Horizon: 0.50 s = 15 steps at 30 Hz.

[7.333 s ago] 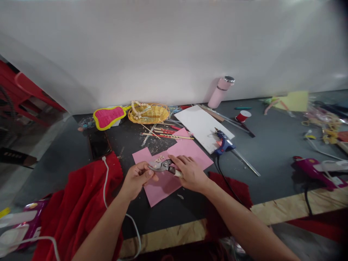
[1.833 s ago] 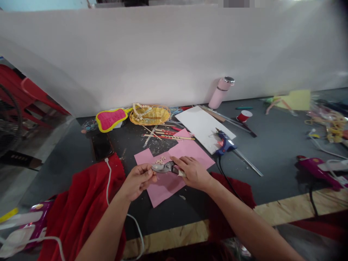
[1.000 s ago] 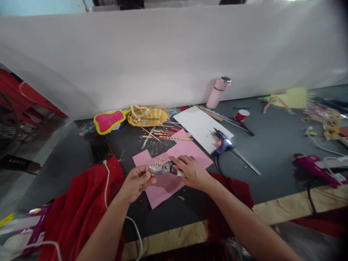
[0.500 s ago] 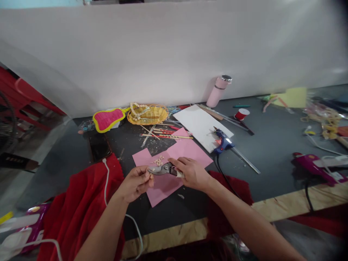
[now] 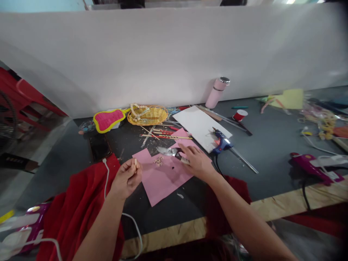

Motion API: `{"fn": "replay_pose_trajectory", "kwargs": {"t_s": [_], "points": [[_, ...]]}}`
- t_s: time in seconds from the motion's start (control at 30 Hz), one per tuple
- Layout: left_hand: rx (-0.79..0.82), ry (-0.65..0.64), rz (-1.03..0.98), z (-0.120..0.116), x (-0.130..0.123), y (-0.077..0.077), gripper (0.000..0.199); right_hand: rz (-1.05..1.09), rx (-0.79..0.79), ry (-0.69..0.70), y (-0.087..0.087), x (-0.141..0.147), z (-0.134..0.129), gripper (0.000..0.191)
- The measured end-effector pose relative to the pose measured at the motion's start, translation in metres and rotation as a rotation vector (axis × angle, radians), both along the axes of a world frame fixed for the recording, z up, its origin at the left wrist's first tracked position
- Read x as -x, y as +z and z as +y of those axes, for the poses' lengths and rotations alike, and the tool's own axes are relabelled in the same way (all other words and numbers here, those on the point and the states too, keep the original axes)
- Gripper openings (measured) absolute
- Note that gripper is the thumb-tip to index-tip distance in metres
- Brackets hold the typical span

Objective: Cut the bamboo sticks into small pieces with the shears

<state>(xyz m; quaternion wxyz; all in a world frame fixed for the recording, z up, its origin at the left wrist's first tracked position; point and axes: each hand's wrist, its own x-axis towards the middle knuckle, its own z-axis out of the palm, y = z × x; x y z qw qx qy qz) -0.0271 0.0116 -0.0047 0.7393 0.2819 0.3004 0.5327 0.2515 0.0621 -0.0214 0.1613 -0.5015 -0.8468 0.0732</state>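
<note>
My right hand [image 5: 197, 162] is wrapped round the handles of a pair of pruning shears [image 5: 169, 151], whose metal blades point left above the pink paper [image 5: 160, 186]. Pinched between thumb and fingers of my left hand [image 5: 126, 178] is a small pale stick piece [image 5: 135, 161], its tip showing upward. That hand is at the paper's left edge, apart from the blades. A little heap of pale cut pieces [image 5: 158, 161] lies on the paper between my hands. Behind it, several thin sticks [image 5: 165, 135] lie across the dark table with scattered crumbs.
A yellow wicker basket [image 5: 152, 116] holds a beaded string, beside a pink-and-yellow paddle shape [image 5: 108, 120]. A blue glue gun [image 5: 222, 142] rests by white board [image 5: 199, 125]. A pink flask [image 5: 217, 92] stands behind. Red cloth [image 5: 78, 192], a phone [image 5: 100, 146] and a white cable are left.
My left hand has moved left and down, away from the shears, with the stick piece. The shears in my right hand have shifted slightly right and up, their blades now apart from my left hand.
</note>
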Motion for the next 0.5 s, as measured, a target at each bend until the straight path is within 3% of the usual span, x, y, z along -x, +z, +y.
{"fn": "replay_pose_trajectory", "kwargs": {"t_s": [0.1,0.23,0.37,0.43,0.5], "points": [[0.0,0.027,0.2,0.003,-0.01,-0.003,0.023,-0.075,0.023,-0.186,-0.004,-0.006,0.006,0.062],[-0.119,0.037,0.583,0.001,-0.023,-0.007,0.024,-0.185,0.032,-0.275,-0.009,-0.008,0.008,0.056],[-0.265,0.063,0.89,-0.002,-0.026,-0.009,0.019,-0.125,-0.05,-0.261,-0.006,-0.005,0.005,0.042],[-0.341,0.042,0.994,-0.005,-0.027,-0.011,0.018,0.016,-0.086,-0.195,0.0,0.001,0.0,0.027],[-0.404,0.023,1.093,-0.007,-0.029,-0.014,0.018,0.211,-0.011,-0.065,0.005,0.01,-0.009,0.027]]}}
